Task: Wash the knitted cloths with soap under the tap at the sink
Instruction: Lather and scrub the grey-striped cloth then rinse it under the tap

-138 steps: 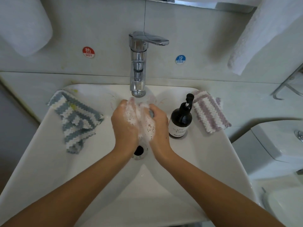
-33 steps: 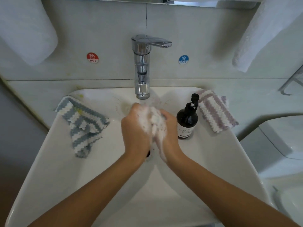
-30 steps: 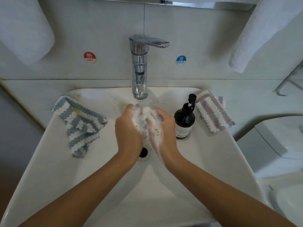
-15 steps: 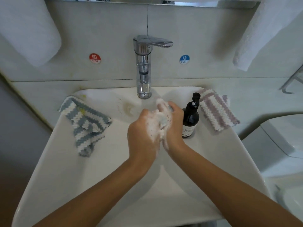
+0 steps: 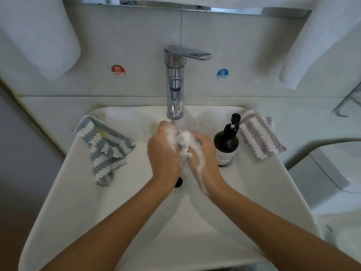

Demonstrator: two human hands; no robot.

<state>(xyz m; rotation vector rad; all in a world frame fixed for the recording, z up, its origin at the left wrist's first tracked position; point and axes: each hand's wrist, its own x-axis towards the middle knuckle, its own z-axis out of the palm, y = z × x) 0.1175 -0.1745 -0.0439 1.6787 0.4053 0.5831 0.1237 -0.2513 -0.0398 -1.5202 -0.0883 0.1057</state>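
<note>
Two bare forearms reach in from the near edge of the sink [image 5: 78, 222] and meet over its middle, just above the dark drain hole [image 5: 178, 181]. The left hand [image 5: 163, 151] and right hand [image 5: 204, 153] are curled shut around a small, sudsy cloth [image 5: 183, 140], pressed palm against palm so only a white foamy bunch shows between them; its colour and pattern are hidden by lather. Holding it bunched like this, low over the drain, looks meant for rubbing soap through the knit while the suds drop into the bowl. Foam trails down the right wrist. Just right of the hands a dark soap bottle [image 5: 226, 145] stands upright on the sink's right ledge, its pump within easy reach. Two more knitted cloths wait apart from the washing: a blue-and-white striped cloth [image 5: 105, 147] draped over the left edge, part hanging into the bowl, and a purple-and-white striped cloth [image 5: 259, 133] lying on the right far corner behind the bottle. By their places, these seem to be either waiting their turn or done; which, I cannot tell. At the far edge the chrome tap [image 5: 174, 85] stands with its spout just beyond the hands; whether water runs is unclear. Red hot and blue cold stickers flank it on the wall, under hanging white towels [image 5: 39, 36].
</note>
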